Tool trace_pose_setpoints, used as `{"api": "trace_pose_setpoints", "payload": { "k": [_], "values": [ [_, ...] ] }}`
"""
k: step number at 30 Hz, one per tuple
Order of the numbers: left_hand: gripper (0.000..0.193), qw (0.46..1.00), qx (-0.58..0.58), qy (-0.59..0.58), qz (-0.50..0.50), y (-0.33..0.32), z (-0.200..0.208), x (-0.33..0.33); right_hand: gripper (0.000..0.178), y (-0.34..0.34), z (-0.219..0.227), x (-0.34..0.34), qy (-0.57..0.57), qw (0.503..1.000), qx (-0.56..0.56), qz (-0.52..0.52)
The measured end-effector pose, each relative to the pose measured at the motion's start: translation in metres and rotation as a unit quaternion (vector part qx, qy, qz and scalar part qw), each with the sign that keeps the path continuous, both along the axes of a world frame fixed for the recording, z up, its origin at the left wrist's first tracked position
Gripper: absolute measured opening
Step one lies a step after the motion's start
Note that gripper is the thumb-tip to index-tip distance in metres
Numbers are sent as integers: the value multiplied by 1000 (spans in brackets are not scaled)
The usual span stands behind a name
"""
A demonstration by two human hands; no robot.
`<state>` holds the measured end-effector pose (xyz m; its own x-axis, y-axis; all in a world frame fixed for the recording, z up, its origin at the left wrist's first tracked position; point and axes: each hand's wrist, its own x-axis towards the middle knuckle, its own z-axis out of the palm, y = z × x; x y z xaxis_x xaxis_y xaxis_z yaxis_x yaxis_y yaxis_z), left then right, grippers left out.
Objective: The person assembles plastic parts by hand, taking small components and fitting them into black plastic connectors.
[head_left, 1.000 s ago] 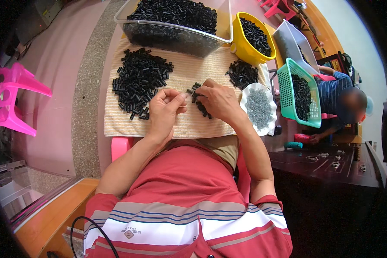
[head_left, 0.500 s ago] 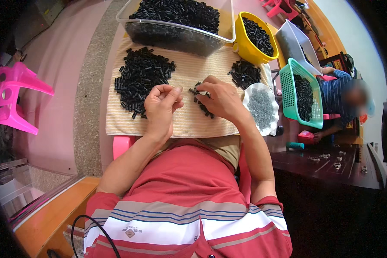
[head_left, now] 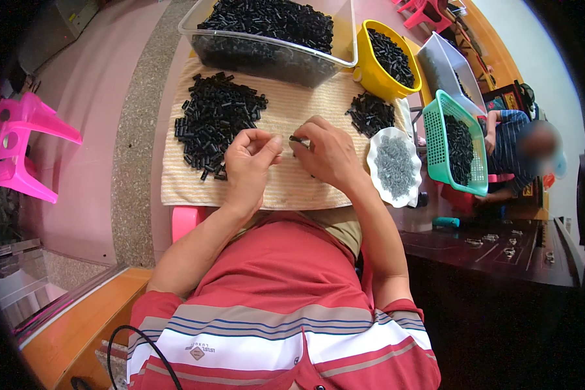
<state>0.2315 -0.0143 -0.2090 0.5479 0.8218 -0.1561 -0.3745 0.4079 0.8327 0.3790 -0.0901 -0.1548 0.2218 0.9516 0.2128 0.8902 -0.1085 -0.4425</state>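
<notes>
Head view: both hands meet over a striped cloth [head_left: 292,188] on the surface. Right hand [head_left: 331,153] pinches a small black piece [head_left: 298,138] in curled fingers; left hand [head_left: 250,159] is closed, fingertips pinched, contents unclear. Left lies a black pile [head_left: 214,117].

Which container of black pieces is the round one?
The yellow bowl, right of the clear rectangular tub; the green basket is rectangular too.

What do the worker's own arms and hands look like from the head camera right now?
Both forearms are bare, with no gloves, watch or rings visible on the left hand or right hand. Short sleeves of a red shirt with white and navy stripes end above the elbows.
</notes>
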Motion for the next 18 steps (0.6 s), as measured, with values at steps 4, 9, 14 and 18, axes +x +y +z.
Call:
{"api": "trace_pose_setpoints", "payload": {
  "k": [4, 9, 14, 18],
  "values": [
    [18, 998, 45, -7, -37, -7, 1, 4, 17, -19, -3, -3, 54, 997, 49, 11],
    [16, 987, 23, 30, -156, -9, 6, -2, 17, -33, -6, -7, 46, 993, 101, 27],
    [16, 980, -30, 26, -193, -10, 6, -2, 18, -43, -14, -6, 33, 990, 133, 35],
    [15, 969, -99, -9, -226, -11, 12, -3, 22, -49, -17, -6, 52, 987, 147, 40]
  ]
}}
